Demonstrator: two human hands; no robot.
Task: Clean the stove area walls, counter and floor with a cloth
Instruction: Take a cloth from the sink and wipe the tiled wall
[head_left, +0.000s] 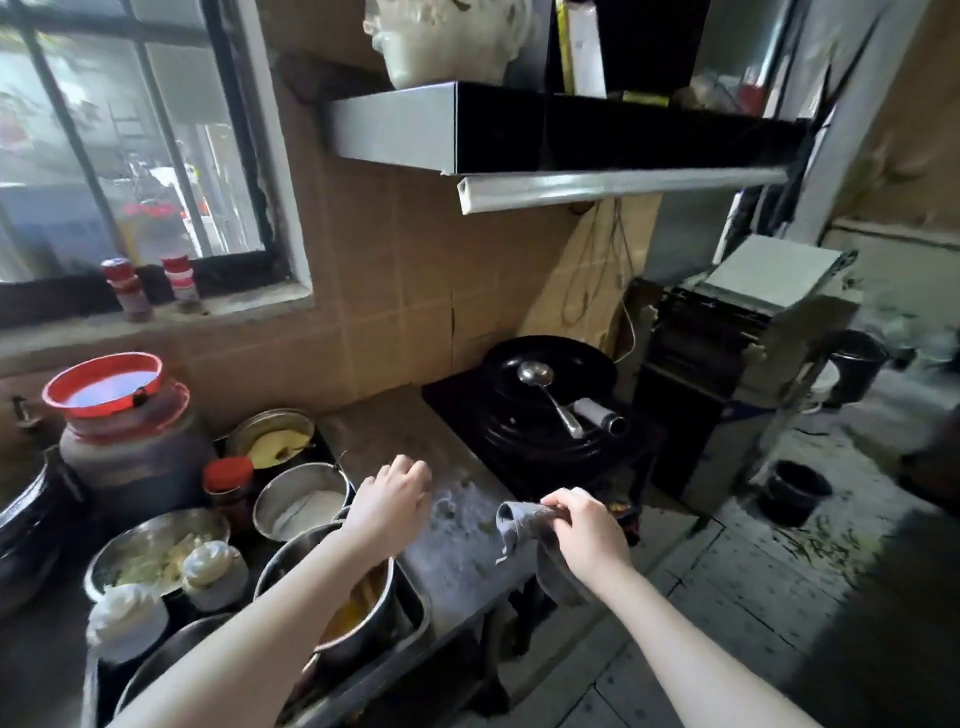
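Note:
A grey cloth (519, 525) hangs over the front edge of the grey metal counter (457, 551), gripped by my right hand (587, 525). My left hand (389, 499) hovers over the counter's left part with fingers loosely curled and nothing in it. A pale wet smear lies on the counter between my hands. To the right sits the black stove (467, 405) with a black wok (550, 374) and a metal ladle (545, 387) in it. The tan tiled wall (415, 291) rises behind. The grey floor (753, 597) is at lower right.
Several metal pots and bowls with food (296, 499) crowd the left side, with a red-lidded jar (119, 426). A black hood shelf (545, 130) overhangs the stove. A machine (727, 338) stands right of the stove, dark buckets (792, 491) on the littered floor.

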